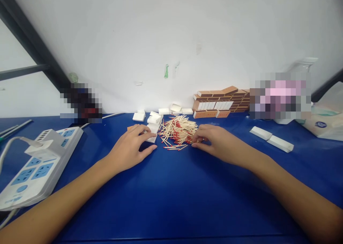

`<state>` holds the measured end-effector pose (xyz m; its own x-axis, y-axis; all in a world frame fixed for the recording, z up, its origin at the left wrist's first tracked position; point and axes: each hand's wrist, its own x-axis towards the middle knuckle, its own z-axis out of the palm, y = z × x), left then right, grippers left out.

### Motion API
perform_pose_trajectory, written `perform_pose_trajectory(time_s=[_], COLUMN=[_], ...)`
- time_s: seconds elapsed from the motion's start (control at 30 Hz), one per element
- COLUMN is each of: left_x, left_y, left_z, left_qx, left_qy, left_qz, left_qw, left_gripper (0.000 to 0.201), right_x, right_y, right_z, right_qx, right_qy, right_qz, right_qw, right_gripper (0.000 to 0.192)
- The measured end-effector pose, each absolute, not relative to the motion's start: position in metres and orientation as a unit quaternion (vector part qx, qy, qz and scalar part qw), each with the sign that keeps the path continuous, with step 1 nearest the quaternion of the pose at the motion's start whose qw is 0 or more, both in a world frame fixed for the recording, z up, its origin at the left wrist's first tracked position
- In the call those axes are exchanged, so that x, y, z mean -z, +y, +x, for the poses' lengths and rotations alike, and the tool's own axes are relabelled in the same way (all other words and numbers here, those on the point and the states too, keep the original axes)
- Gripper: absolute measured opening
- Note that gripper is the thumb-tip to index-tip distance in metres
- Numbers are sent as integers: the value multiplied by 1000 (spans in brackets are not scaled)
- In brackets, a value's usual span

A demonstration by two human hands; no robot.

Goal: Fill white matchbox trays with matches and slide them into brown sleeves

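- One loose pile of thin pale wooden matchsticks with red heads (178, 130) lies on the blue desk (171, 197), between the two hands; the sticks are too many and too tangled to count, crossing at all angles, with a few strays along the near edge of the pile.
- About seven small white open cardboard matchbox trays (154, 119) sit just beyond the left hand's fingertips and run away toward the wall, some touching, some apart.
- One stack of brown matchbox sleeves with white trays among them (221, 103) stands against the wall, beyond the right hand; the exact number of sleeves cannot be read.
- Two longer white flat boxes (272, 139) lie end to end, to the outer side of the right hand.
- One white power strip with blue sockets (37, 162) lies to the outer side of the left forearm, with a white plug in it.
- The left hand (131, 148) lies palm down, fingers spread and loosely curved, fingertips resting on the nearest white tray; it clamps nothing.
- The right hand (215, 141) lies palm down at the pile's edge, fingers curled in and pinched at a few matchsticks; how many it grips cannot be told.
- Both forearms stretch forward from the near corners, converging on the pile.
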<state>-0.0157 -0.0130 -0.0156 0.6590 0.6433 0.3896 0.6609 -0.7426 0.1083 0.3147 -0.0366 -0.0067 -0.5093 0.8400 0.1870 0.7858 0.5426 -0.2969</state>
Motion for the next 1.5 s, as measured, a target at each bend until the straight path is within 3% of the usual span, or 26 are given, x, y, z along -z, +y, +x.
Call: perform_pose_trajectory(time_s=[0.27,1.1,1.5], left_x=[20,15,2], left_y=[-10,-7,-18], left_z=[-18,-19,-15], left_qx=[205,229,276], left_qy=[-353,-406,-301], left_qz=[-912,-883,-913], left_qw=[19,53,-22], left_gripper=[33,25,17], right_x=[1,-4,-4], right_y=[-38,-41,-42], right_z=[317,314,314], right_qx=[-119,-92,-83], right_qy=[-854,-846,-845], right_qz=[-490,-503,-501], right_qw=[127,151,166], right_gripper=[14,19,21])
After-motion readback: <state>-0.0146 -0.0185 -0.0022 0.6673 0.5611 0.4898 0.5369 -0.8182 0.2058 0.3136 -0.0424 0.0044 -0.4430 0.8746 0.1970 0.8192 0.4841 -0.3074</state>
